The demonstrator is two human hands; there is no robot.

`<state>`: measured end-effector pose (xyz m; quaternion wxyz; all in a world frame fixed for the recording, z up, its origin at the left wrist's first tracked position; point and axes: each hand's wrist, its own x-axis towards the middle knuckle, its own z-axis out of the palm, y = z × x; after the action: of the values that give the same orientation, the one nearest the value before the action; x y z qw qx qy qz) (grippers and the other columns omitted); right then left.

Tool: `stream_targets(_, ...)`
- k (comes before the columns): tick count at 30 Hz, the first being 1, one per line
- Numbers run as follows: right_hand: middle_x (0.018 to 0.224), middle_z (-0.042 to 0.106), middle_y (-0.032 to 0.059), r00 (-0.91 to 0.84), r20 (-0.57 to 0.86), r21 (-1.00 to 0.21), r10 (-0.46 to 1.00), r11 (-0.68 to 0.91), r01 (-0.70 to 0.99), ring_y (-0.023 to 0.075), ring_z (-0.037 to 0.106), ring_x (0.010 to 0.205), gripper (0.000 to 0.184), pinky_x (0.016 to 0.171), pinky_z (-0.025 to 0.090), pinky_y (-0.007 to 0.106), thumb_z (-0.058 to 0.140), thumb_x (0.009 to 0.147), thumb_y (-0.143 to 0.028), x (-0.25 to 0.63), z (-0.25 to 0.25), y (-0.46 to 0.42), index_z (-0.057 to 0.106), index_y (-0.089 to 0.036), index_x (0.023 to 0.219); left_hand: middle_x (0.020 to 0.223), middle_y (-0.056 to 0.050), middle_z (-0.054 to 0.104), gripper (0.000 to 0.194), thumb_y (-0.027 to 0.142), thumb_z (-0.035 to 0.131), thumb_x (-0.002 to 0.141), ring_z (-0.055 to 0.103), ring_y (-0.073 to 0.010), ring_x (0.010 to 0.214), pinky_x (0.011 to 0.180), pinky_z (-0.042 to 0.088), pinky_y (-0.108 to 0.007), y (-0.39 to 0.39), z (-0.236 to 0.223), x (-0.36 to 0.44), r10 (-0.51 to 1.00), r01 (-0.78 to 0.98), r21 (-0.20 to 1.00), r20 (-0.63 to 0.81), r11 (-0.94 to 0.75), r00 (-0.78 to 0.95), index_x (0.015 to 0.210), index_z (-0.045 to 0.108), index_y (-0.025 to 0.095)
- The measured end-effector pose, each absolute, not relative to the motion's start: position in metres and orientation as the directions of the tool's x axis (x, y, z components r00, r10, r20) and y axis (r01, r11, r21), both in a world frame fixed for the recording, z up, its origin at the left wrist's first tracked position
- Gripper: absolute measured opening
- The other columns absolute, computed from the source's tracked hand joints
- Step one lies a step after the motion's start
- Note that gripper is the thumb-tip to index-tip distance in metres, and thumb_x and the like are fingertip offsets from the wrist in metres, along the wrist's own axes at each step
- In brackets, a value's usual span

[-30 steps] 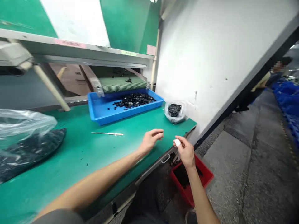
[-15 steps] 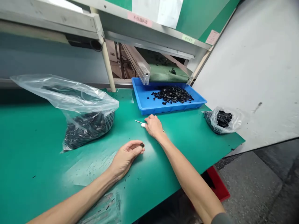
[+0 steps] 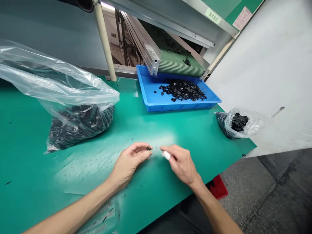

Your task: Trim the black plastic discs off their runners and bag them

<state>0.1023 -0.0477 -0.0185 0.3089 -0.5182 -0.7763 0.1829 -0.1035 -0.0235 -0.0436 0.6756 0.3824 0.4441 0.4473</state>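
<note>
Near edge: dark clothing (image 3: 187, 216) below the surface (image 3: 161, 201), which is green, smooth and flecked with dark slivers. Red bin (image 3: 218, 188) lower down on the right, partly under the surface, grey floor (image 3: 251, 182) beyond it.

Mid-surface, two bare hands. Left hand (image 3: 128, 164) pinches a small black piece (image 3: 149, 148) between thumb and fingertips, just above the surface. Right hand (image 3: 182, 164) faces it, near but apart, fingers curled together, white wrap (image 3: 166, 155) on one digit. Something thin and pale may project from its fingertips; blurred there, so cannot tell whether it grips anything.

Left side: large clear bag (image 3: 80, 113), lower part full of black pieces, mouth loose and spread to the left. Right side, close to the white wall (image 3: 275, 74): smaller clear bag (image 3: 253, 125), open, black discs (image 3: 239, 122) showing in its mouth.

Farther: blue tray (image 3: 180, 106) with a heap of black parts (image 3: 186, 90), mostly centre and right. Above it, the end of a green conveyor belt (image 3: 180, 67), few black bits on it. Pale post (image 3: 104, 42) to its left.

Far top right: green label (image 3: 213, 16) on a metal beam (image 3: 200, 6), rows of small print; pink label (image 3: 242, 18) beside it. Neither legible.
</note>
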Motion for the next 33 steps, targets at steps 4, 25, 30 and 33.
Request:
stream_targets(4, 0.081, 0.064, 0.0044, -0.284, 0.272, -0.517, 0.919, 0.389, 0.763, 0.0156, 0.059, 0.069, 0.038, 0.062, 0.044, 0.026, 0.040, 0.096, -0.014, 0.089, -0.024, -0.071, 0.067, -0.019, 0.121, 0.092, -0.003, 0.074, 0.025, 0.032, 0.084, 0.067, 0.067, -0.0178, 0.089, 0.083, 0.053, -0.028, -0.024, -0.044, -0.103, 0.958, -0.215, 0.942, -0.221, 0.259, 0.184, 0.086, 0.073, 0.022)
stream_targets(25, 0.083, 0.061, 0.0051, -0.202, 0.305, -0.376, 0.931, 0.313, 0.872, 0.0164, 0.057, 0.069, 0.043, 0.063, 0.044, 0.025, 0.040, 0.086, -0.003, 0.064, -0.020, -0.076, 0.066, -0.018, 0.117, 0.086, -0.002, 0.071, 0.026, 0.034, 0.083, 0.066, 0.063, -0.0170, 0.078, 0.073, 0.051, -0.029, -0.024, -0.042, -0.101, 0.967, -0.176, 0.960, -0.186, 0.217, 0.173, 0.085, 0.074, 0.021)
stream_targets(30, 0.089, 0.061, 0.0064, -0.217, 0.317, -0.337, 0.923, 0.323, 0.884, 0.0174, 0.059, 0.075, 0.036, 0.066, 0.045, 0.026, 0.042, 0.091, -0.005, 0.063, -0.022, -0.076, 0.065, -0.018, 0.115, 0.085, -0.003, 0.071, 0.025, 0.036, 0.083, 0.066, 0.063, -0.0180, 0.078, 0.073, 0.051, -0.031, -0.024, -0.042, -0.102, 0.969, -0.129, 0.972, -0.172, 0.197, 0.178, 0.085, 0.074, 0.021)
stream_targets(33, 0.087, 0.062, 0.0057, -0.206, 0.345, -0.286, 0.916, 0.312, 0.906, 0.0178, 0.059, 0.076, 0.031, 0.065, 0.043, 0.027, 0.045, 0.092, -0.008, 0.061, -0.023, -0.076, 0.065, -0.019, 0.113, 0.087, -0.004, 0.072, 0.028, 0.038, 0.083, 0.066, 0.064, -0.0193, 0.079, 0.073, 0.052, -0.032, -0.025, -0.042, -0.102, 0.970, -0.094, 0.979, -0.164, 0.183, 0.181, 0.086, 0.074, 0.021)
